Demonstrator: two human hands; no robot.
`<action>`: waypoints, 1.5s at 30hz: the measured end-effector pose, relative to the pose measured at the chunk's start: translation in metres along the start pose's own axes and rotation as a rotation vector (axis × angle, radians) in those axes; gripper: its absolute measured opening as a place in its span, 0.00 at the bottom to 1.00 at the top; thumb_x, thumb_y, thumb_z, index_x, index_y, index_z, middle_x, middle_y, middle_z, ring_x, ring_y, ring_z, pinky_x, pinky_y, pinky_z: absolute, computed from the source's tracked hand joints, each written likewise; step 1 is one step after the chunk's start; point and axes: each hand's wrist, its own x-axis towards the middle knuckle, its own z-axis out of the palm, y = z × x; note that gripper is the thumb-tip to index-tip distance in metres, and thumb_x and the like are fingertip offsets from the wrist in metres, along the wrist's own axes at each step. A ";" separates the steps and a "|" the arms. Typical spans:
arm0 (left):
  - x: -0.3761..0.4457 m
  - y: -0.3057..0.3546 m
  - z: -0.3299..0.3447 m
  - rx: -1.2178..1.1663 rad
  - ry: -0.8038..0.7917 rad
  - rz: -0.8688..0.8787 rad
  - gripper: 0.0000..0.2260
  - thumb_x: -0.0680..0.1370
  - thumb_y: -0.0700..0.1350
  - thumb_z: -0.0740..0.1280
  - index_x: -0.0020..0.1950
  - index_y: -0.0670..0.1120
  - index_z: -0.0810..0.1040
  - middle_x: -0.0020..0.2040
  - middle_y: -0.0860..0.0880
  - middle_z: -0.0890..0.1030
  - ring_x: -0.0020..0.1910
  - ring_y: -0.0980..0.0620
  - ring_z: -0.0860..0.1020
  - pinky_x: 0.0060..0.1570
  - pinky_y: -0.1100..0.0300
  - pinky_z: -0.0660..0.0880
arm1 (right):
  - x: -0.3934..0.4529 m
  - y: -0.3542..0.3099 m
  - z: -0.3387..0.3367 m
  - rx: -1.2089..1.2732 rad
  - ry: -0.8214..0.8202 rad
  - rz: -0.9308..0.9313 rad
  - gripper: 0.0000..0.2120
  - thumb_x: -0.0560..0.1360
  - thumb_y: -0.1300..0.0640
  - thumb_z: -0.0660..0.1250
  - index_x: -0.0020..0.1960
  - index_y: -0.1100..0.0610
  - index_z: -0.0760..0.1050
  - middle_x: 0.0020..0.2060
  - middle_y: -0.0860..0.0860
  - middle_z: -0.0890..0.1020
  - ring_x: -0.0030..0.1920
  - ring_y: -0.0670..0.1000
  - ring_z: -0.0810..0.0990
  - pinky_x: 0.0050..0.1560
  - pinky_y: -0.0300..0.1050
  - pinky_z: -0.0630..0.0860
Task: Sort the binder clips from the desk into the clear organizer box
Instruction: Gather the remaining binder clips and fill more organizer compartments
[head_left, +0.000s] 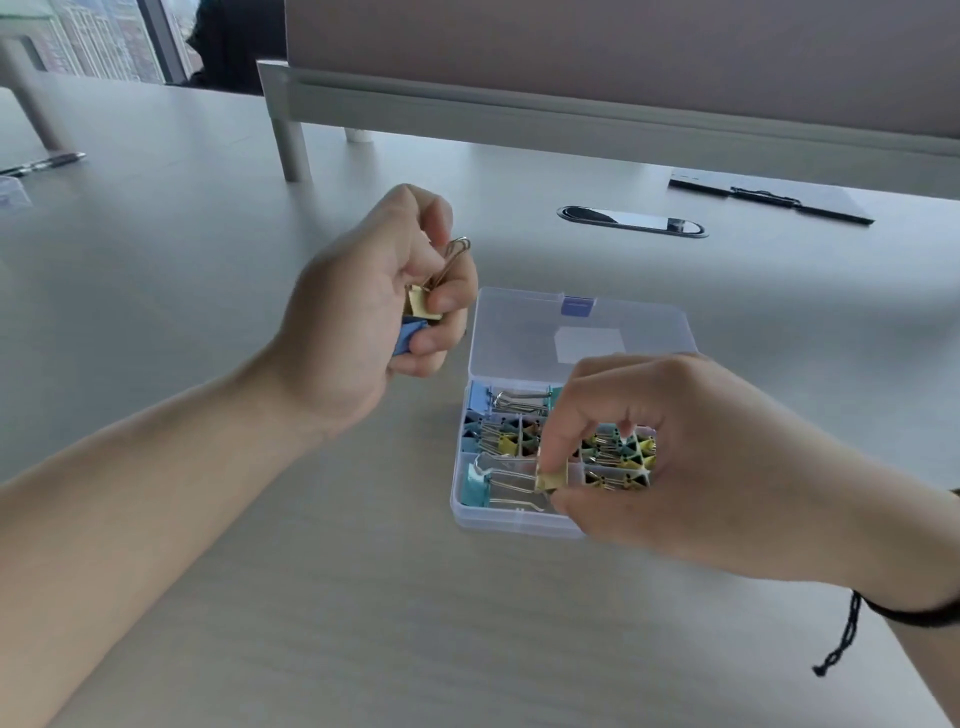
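So the clear box (524, 512) sits open on the desk (311, 597), lid (582, 332) flipped back flat, right under the right hand (670, 457). That hand pinches one yellow clip (550, 479) between thumb and fingertips, over the near compartment next to a teal clip (474, 486) already lying in there. The left hand (363, 317) is off to the left of the box, raised above the desk, fingers curled around two clips: a yellow one (422, 301) with its wire handles poking up, and a blue one (408, 336) below it. The middle compartments hold a pile of small clips, too jumbled to count. A clipboard (769, 200) lies far back on the right, and a pen (44, 163) far left.
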 end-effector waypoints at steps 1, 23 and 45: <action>0.000 0.000 0.001 0.019 0.000 -0.007 0.07 0.66 0.37 0.52 0.41 0.47 0.62 0.30 0.47 0.63 0.27 0.50 0.56 0.27 0.62 0.52 | 0.000 0.001 -0.001 0.001 -0.011 0.000 0.05 0.67 0.50 0.74 0.41 0.41 0.80 0.45 0.39 0.80 0.49 0.36 0.76 0.45 0.31 0.71; -0.006 -0.005 0.008 0.215 -0.351 -0.099 0.08 0.75 0.35 0.62 0.44 0.48 0.76 0.32 0.45 0.75 0.28 0.50 0.59 0.26 0.63 0.59 | 0.006 0.005 -0.001 0.230 0.341 -0.033 0.06 0.67 0.47 0.73 0.44 0.44 0.80 0.39 0.40 0.83 0.38 0.45 0.81 0.39 0.45 0.79; -0.002 0.000 -0.014 0.673 -0.472 -0.187 0.08 0.70 0.40 0.66 0.46 0.50 0.77 0.36 0.34 0.71 0.26 0.52 0.63 0.24 0.63 0.63 | 0.002 0.002 0.015 0.074 0.160 -0.126 0.05 0.69 0.55 0.77 0.35 0.48 0.82 0.31 0.43 0.80 0.36 0.44 0.80 0.33 0.29 0.68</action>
